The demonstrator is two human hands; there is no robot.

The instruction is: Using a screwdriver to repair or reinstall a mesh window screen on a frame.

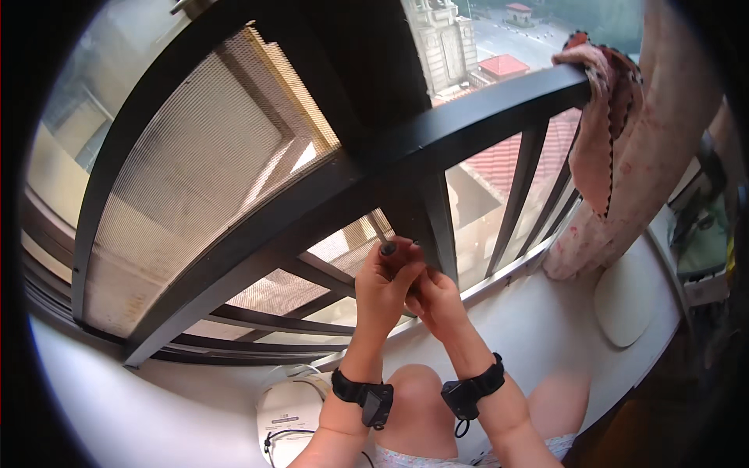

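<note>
My left hand (378, 282) and my right hand (438, 303) meet in front of the dark window railing (437, 234). Both have their fingers curled in, and the fingertips come together. A small dark round spot shows at the left hand's fingertips; I cannot tell whether it is a nail or part of a held thing. Whatever lies between the fingers is hidden. On my left wrist sits a black strap with a small box (376, 402); a similar black strap (466, 396) is on my right wrist.
A mesh screen (195, 171) in a dark frame stands at the left. Pink cloth with dark trim (597, 132) hangs over the rail's right end, beside a pale patterned curtain (663, 132). On the white sill (538, 327) are a whitish device (289, 405) with a cord and a pale oval piece (624, 308).
</note>
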